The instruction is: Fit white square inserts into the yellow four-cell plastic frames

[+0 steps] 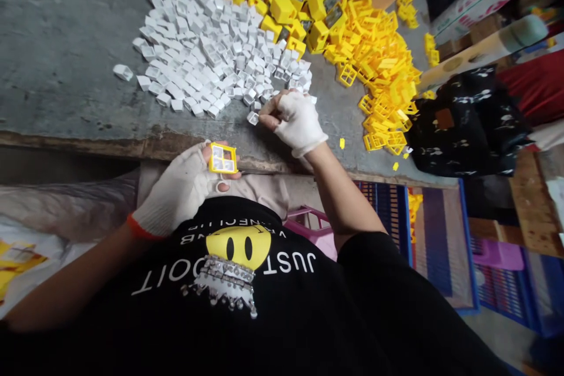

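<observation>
My left hand, in a white fingerless glove with an orange cuff, grips a small yellow plastic frame just in front of the table edge. The frame has four cells; white pieces fill three of them, and the upper right one looks see-through. At the near edge of a pile of white plastic caps, my gloved right hand has its fingers curled together. One small white cap is at its fingertips. Part of the pile behind the right hand is hidden.
Yellow boxes with shiny insides are heaped at the back, beside a pile of yellow frames. A black patterned bag lies on the right. Blue crates stand below the grey table. A loose white cap lies left of its pile.
</observation>
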### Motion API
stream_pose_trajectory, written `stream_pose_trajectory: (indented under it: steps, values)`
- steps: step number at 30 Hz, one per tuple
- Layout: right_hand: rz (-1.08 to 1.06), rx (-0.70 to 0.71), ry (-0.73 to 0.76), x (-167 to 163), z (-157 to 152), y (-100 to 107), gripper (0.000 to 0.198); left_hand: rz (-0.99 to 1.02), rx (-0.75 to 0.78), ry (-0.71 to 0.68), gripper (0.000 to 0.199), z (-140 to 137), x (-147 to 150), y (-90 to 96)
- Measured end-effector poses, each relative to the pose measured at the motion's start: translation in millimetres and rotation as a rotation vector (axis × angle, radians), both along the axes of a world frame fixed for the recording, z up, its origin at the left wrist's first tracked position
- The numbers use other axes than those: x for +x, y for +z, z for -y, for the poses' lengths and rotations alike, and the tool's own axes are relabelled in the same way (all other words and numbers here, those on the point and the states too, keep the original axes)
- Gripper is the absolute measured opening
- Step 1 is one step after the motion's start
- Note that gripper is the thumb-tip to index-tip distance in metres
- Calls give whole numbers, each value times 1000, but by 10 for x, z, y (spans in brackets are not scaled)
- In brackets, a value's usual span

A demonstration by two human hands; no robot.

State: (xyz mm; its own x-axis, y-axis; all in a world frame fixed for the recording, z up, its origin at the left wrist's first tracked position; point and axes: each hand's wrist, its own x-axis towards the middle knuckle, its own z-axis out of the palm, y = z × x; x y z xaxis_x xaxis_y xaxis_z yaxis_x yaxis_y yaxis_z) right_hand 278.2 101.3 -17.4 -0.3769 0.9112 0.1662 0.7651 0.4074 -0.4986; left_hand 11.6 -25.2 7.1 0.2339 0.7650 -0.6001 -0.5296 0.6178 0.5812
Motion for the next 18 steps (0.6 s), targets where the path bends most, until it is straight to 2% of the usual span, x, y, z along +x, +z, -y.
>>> stream_pose_trajectory:
  steps: [4, 6, 8, 11, 14, 18]
  values:
    - [-458, -317, 88, -147, 321, 109, 41, -5, 108, 31, 23, -16, 79, 25]
    - [-573, -421, 86, -237, 440, 133, 46, -6, 138, 49, 22, -26, 109, 18]
    - [-634, -460, 99, -304, 506, 139, 43, -12, 146, 60, 21, -29, 120, -4]
    - [-638, -447, 162, -328, 488, 136, 35, -19, 144, 59, 23, -49, 119, -26]
    - [-536, -378, 190, -250, 338, 96, 31, -33, 120, 52, 23, -117, 131, -7]
    - [-263, -113, 49, -42, 111, -60, 9, -78, 93, 73, 24, -221, 139, 42]
